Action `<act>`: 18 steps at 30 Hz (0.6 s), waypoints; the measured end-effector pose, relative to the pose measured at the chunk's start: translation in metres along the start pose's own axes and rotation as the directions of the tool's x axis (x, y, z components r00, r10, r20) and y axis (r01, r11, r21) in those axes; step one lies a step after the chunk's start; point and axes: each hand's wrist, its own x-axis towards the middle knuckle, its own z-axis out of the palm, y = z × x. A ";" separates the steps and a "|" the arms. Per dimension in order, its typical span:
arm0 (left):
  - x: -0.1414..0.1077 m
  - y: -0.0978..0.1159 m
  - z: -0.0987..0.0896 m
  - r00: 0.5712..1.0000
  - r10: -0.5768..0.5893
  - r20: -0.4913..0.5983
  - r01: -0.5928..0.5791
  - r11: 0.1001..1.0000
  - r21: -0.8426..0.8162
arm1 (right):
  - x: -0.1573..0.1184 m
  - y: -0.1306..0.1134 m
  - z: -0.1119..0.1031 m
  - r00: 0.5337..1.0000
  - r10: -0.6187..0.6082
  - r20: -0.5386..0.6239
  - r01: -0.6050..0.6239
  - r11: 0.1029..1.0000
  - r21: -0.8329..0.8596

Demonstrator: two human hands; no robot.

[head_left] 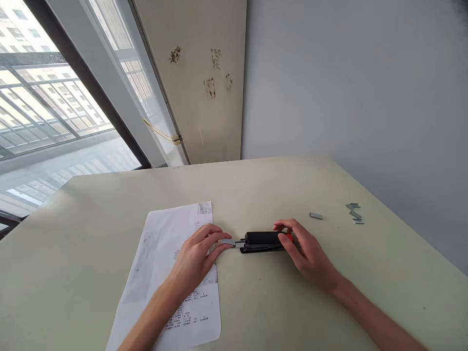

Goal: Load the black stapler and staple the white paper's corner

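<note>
A black stapler (263,238) lies on its side-to-side axis on the table, its metal staple tray (239,243) sticking out at the left end. Between the thumb and fingers of my left hand (195,251) is a grey strip of staples (227,241), pinched right at that tray; whether it sits inside the tray I cannot tell. My right hand (309,251) grips the stapler's right end, thumb on the near side and fingers on the far side, by a red part (290,237). Under my left hand lies a printed paper sheet (153,253).
One loose staple strip (316,216) lies beyond my right hand. Farther right is a small group of several staple strips (355,214). The pale table (278,302) reaches back to a cabinet panel (204,117) and a grey wall (347,97); a window (47,97) is at left.
</note>
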 end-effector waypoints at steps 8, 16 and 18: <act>0.000 0.000 0.002 0.999 0.014 0.040 -0.015 1.000 0.025 | 0.000 0.000 0.000 0.998 -0.005 0.057 0.005 1.000 -0.008; -0.002 0.001 0.008 0.998 0.037 0.053 -0.040 0.997 0.065 | 0.001 -0.001 -0.001 0.997 -0.012 0.072 0.015 0.999 -0.034; -0.003 0.000 0.011 0.997 0.046 0.056 -0.051 0.996 0.080 | 0.000 -0.002 -0.001 0.997 -0.011 0.074 0.015 0.998 -0.057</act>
